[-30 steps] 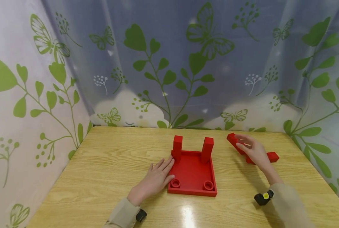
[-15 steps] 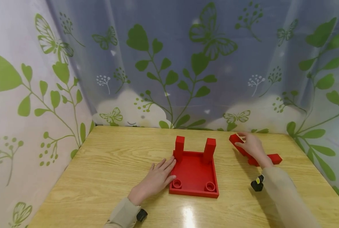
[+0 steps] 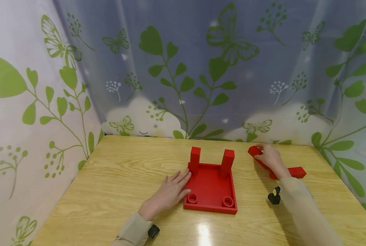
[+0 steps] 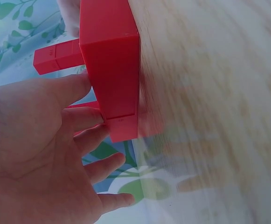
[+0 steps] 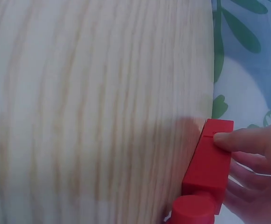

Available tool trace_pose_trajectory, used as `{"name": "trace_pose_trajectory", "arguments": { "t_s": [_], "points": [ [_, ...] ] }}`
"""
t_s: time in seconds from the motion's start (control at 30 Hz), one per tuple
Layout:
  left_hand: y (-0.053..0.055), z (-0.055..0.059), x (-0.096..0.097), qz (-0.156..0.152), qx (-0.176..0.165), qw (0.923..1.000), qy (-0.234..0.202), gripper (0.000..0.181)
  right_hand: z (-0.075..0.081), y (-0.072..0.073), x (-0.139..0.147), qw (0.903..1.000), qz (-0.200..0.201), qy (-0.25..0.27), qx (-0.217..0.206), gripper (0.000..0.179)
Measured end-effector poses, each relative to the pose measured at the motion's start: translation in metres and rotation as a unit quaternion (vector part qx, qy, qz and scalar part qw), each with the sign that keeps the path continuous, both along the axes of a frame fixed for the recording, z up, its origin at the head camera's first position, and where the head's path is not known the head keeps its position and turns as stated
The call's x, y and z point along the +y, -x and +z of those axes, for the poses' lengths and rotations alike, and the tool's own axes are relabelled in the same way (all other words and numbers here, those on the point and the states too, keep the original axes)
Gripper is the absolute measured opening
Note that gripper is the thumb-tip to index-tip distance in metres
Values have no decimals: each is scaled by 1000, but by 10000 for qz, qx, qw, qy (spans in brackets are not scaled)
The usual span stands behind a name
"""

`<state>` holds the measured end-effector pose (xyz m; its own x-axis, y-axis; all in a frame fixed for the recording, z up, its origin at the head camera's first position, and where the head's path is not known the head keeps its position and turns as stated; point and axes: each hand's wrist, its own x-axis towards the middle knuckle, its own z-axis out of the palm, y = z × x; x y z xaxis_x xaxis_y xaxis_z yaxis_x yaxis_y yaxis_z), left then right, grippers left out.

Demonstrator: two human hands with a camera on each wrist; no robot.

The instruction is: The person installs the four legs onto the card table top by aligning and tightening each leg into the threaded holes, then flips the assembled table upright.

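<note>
A red square tray lies on the table, with two red square posts standing at its back corners and round sockets at its front corners. My left hand rests along the tray's left side, fingers extended and fingertips against the wall. In the left wrist view, thumb and fingertips touch the red side. At the back right, my right hand pinches a red square bar between thumb and fingers. That bar lies close on the table. A round red peg shows at its near end.
Another red bar lies on the table, partly behind the right wrist. A patterned curtain hangs along the table's back edge and both sides. Dark wrist cameras sit at both cuffs.
My right hand has moved slightly back and its fingers have closed onto the bar. The left hand keeps its place at the tray. The whole head view has shifted slightly.
</note>
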<state>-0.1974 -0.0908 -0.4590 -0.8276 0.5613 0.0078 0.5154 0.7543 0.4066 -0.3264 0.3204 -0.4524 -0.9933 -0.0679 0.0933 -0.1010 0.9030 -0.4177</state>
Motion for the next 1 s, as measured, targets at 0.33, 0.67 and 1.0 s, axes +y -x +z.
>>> {"name": "trace_pose_trajectory", "arguments": {
  "t_s": [0.33,0.67,1.0],
  "points": [
    [0,-1,1,-10,15,10000,-13,62,3,-16,-10,9942,-128,664,837,52],
    [2,-2,1,-14,-40,10000,-75,62,17,-52,-20,9680,-195,2078,1396,52],
    [-1,3,-2,-114,-77,9997,-219,61,17,-84,-23,9370,-44,3076,1657,53]
  ]
}}
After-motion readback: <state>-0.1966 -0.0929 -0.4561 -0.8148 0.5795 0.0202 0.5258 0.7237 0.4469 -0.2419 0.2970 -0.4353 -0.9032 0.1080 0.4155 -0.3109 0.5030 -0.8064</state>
